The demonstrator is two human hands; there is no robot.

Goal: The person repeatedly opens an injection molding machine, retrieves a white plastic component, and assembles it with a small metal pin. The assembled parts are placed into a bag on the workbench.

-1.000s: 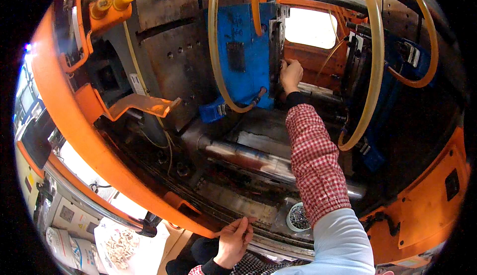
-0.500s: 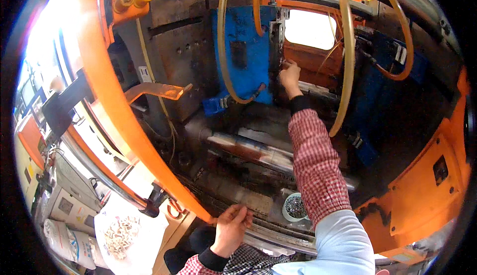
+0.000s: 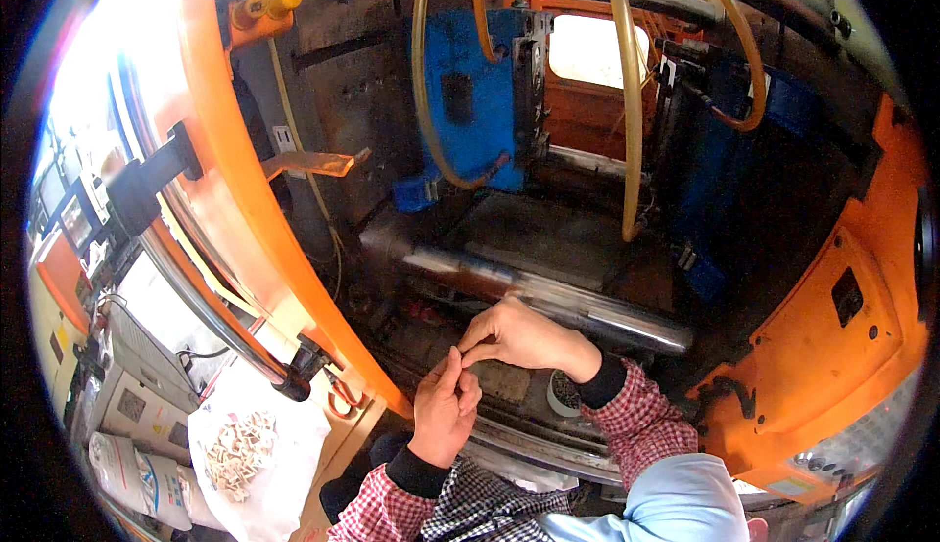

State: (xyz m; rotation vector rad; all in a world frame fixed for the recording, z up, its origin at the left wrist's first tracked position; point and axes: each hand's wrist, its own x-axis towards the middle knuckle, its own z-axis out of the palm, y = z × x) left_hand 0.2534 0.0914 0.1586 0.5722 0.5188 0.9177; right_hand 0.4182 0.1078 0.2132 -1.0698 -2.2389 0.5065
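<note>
In front of me my right hand (image 3: 529, 334) is bent inward, thumb and finger pinched. Its fingertips meet those of my left hand (image 3: 446, 410), whose thumb and forefinger are also pressed together. Anything held between them is too small to make out. Just below my right wrist stands a pale round cup (image 3: 562, 401) of small metal pieces, partly covered by the sleeve. Beyond the hands, inside the machine, is a blue mould half (image 3: 480, 92) with a dark metal inner face. A second blue mould half (image 3: 723, 165) stands opposite, in shadow.
Yellowish hoses (image 3: 628, 101) hang down before the moulds. A shiny steel bar (image 3: 607, 317) crosses behind my hands. Orange frames stand left (image 3: 284, 278) and right (image 3: 818, 336). At lower left lies a white bag (image 3: 279, 483) with many small beige pieces (image 3: 240, 454).
My right hand has come back from the blue mould half's inner face, down to my left hand. The left hand has risen slightly, and their fingertips now meet. The view has shifted slightly.
</note>
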